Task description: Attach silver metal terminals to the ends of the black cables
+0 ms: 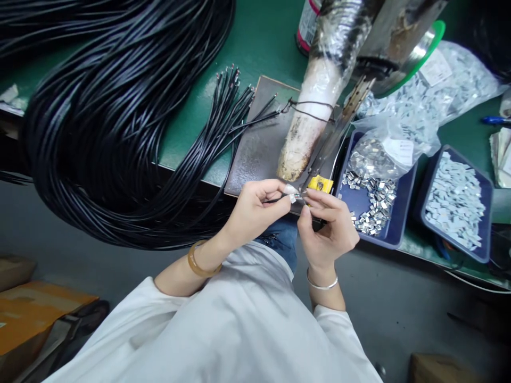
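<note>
My left hand (259, 205) pinches the end of a black cable, with white wrapping on its fingertips. Close to its right, my right hand (328, 223) has thumb and fingers pressed together at the thin wires of that cable end; exactly what they grip is too small to tell. Both hands are at the front edge of a dark metal plate (255, 154), just below a white, plastic-wrapped tube (305, 130) and a metal arm (339, 127). A yellow piece (320, 184) sits just above my right hand. More black cables (211, 133) fan out over the plate's left side.
A large bundle of black cables (104, 106) hangs over the green table (263, 37) at left. To the right stand a blue tray (403, 213) of metal connectors and another tray (485, 223) of pale pieces. Plastic bags (459, 80), a green-rimmed spool (437, 40) and a can (306, 26) lie behind.
</note>
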Action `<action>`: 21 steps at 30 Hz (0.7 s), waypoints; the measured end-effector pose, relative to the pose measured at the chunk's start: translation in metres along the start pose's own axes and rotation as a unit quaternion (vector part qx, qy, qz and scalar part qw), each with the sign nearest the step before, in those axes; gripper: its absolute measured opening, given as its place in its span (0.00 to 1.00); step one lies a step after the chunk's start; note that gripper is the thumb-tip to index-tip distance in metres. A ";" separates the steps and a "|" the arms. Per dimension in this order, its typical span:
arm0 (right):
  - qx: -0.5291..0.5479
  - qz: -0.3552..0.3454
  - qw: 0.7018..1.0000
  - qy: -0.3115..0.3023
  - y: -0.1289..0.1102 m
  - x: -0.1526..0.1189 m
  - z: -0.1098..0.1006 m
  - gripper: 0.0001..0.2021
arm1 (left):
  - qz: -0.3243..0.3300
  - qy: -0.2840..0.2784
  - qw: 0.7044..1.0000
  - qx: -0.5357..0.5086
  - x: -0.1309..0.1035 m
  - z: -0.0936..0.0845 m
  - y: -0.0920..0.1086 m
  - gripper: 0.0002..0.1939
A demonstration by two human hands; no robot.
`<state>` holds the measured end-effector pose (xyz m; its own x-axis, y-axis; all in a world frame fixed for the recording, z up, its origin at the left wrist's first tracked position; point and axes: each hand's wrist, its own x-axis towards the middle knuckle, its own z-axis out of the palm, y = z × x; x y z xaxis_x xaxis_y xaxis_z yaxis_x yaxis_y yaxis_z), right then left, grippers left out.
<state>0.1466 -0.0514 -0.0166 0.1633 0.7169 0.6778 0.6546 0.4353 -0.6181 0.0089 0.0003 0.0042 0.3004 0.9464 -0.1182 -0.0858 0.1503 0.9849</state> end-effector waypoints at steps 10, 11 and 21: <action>0.004 0.004 1.000 0.011 -0.003 0.004 -0.002 0.10 | -0.027 -0.013 0.999 -0.041 0.001 0.001 0.009 0.07; 0.006 0.003 1.000 0.012 -0.004 0.004 -0.002 0.10 | -0.030 -0.021 0.998 -0.049 0.001 0.000 0.009 0.07; 0.001 0.001 1.000 -0.011 -0.003 0.000 -0.004 0.11 | -0.047 -0.037 0.997 -0.049 0.000 -0.001 0.004 0.07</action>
<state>0.1479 -0.0547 -0.0128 0.1473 0.7295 0.6679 0.6527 0.4357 -0.6198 0.0074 0.0013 0.0075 0.3804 0.9038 -0.1960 -0.1454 0.2678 0.9525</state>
